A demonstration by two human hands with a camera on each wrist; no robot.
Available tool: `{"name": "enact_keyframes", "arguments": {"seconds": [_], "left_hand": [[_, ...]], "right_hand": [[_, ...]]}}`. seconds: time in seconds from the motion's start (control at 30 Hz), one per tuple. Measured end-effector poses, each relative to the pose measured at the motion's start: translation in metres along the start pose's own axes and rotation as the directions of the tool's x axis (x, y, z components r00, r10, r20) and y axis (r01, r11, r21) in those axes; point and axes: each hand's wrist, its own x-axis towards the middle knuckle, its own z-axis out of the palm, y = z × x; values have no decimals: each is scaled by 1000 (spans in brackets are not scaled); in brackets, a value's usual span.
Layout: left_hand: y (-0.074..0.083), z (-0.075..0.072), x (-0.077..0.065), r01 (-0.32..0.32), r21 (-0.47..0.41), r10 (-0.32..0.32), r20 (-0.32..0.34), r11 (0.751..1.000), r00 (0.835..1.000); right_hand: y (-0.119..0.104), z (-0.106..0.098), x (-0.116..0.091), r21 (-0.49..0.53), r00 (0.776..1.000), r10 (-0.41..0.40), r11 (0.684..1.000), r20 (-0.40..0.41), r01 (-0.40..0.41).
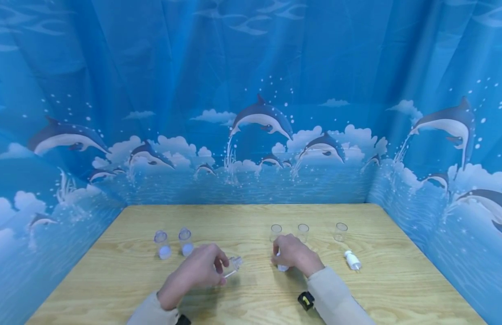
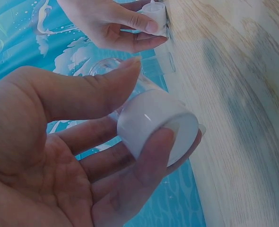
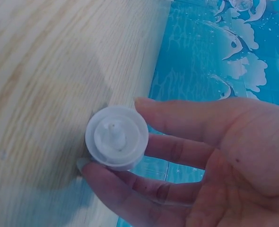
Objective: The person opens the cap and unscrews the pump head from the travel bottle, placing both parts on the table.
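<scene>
Tilted in my left hand [image 1: 202,266] is a small clear bottle [image 1: 234,265] with a white base [image 2: 149,123]. Its neck points right, and the thumb and fingers grip its sides in the left wrist view. A white pump top [image 3: 116,137] is pinched between the thumb and fingers of my right hand [image 1: 293,253], just above or touching the table; which of these I cannot tell. Its round end with a central nozzle faces the right wrist camera. The hands are apart, with the bottle neck to the left of the pump top.
Two clear bottles [image 1: 162,243] with white bases stand left of my left hand. Three clear caps [image 1: 340,232] are spread behind and right of my right hand. Another white pump top [image 1: 352,260] lies at the right. A blue dolphin curtain [image 1: 251,180] borders the wooden table [image 1: 251,307].
</scene>
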Motion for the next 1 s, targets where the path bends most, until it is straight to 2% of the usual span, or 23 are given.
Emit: {"name": "enact_keyframes", "arguments": {"seconds": [0.4,0.63,1.0], "left_hand": [[0,1,0,-13,-7,13,-2,1000,1000],[-1,1,0,3,-15,-3,3,1000,1000],[0,0,-1,-4,-15,3,-17,1000,1000]], "right_hand": [[-2,-1,-2,12,1000,-13,1000,5,13],[-4,-1,-3,3,1000,-4,1000,12,4],[-2,-2,-2,2,1000,-15,1000,17,15]]}}
